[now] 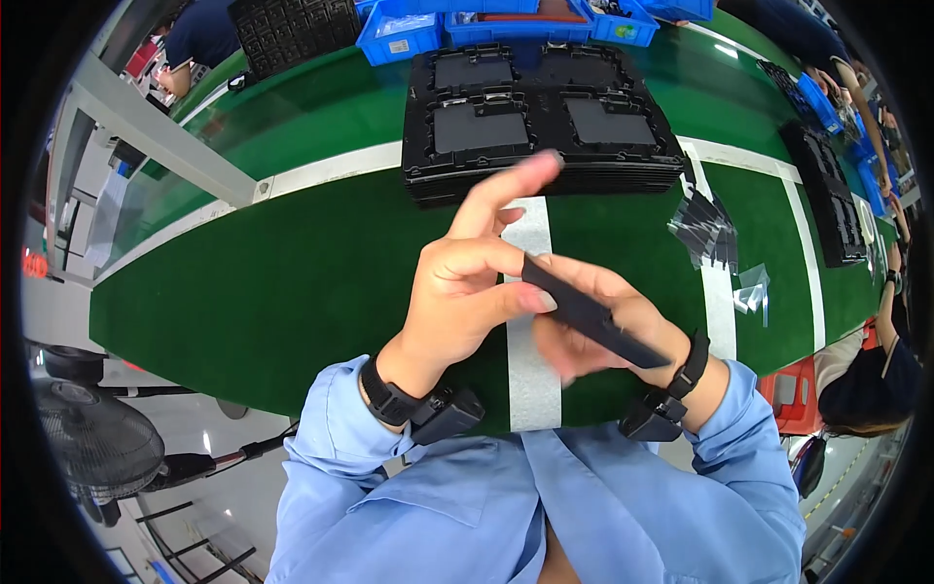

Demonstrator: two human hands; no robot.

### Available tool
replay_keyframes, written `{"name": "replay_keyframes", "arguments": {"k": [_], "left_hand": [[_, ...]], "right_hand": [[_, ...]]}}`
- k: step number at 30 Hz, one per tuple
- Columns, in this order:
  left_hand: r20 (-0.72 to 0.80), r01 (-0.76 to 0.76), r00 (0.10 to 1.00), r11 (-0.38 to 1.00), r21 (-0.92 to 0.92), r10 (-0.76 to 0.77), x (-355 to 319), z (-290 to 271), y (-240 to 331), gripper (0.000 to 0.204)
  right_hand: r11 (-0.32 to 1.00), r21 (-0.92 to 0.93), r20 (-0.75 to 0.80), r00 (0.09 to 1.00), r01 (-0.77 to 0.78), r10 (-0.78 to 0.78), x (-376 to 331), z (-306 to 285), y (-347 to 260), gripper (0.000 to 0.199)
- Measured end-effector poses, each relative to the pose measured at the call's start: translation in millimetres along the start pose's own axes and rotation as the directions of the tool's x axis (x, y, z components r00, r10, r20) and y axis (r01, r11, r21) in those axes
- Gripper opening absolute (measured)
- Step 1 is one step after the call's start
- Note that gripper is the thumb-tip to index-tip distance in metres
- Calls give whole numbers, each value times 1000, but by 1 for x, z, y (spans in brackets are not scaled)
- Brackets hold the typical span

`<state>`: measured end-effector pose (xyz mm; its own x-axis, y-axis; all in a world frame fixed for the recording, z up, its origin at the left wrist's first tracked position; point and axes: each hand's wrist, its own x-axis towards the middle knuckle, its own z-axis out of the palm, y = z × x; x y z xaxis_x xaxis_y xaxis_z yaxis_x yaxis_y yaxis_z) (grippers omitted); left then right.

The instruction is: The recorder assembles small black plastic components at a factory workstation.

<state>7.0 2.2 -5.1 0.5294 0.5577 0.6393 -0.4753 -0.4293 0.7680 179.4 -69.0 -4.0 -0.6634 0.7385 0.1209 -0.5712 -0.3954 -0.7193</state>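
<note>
Nearest, at 6 o'clock, are the light blue sleeves (331, 409) of a person at a green desk (243, 263), seen from above, with 12 o'clock pointing away from the body; a black band with a small box circles each wrist. Beyond the sleeves, both hands meet above the desk around one thin, dark, flat piece (595, 323), turned almost edge-on to the camera. Its long axis slants from 10 o'clock to 4 o'clock. The left hand (446, 282) pinches the 10 o'clock end between thumb and forefinger, its other fingers lifted away, so most of the piece reaches out from that hand toward 4 o'clock. The right hand (628, 300) lies behind the piece, overlapping its middle and its 4 o'clock end; the piece hides part of it, so whether it grips or only supports cannot be told. The left hand is nearer the 10 o'clock end, the right nearer the other. Farther out, toward 2 o'clock, crumpled clear film (752, 292) lies on the desk, with a loose cluster of dark strips (708, 234) just beyond. At 12 o'clock, well apart from the piece, sits a stack of black trays (545, 180), its top compartments holding dark flat panels (479, 128). Blue bins (399, 44) stand farthest, past the stack.
</note>
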Motion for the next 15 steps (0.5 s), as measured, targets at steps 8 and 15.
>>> {"name": "replay_keyframes", "arguments": {"k": [8, 15], "left_hand": [[50, 319, 947, 908, -271, -317, -5, 6, 2, 76], [-72, 390, 910, 902, -183, -408, -3, 12, 14, 40]], "right_hand": [[906, -320, -492, 769, 276, -408, -4, 0, -10, 40], [857, -482, -498, 748, 182, -439, -3, 5, -4, 18]]}}
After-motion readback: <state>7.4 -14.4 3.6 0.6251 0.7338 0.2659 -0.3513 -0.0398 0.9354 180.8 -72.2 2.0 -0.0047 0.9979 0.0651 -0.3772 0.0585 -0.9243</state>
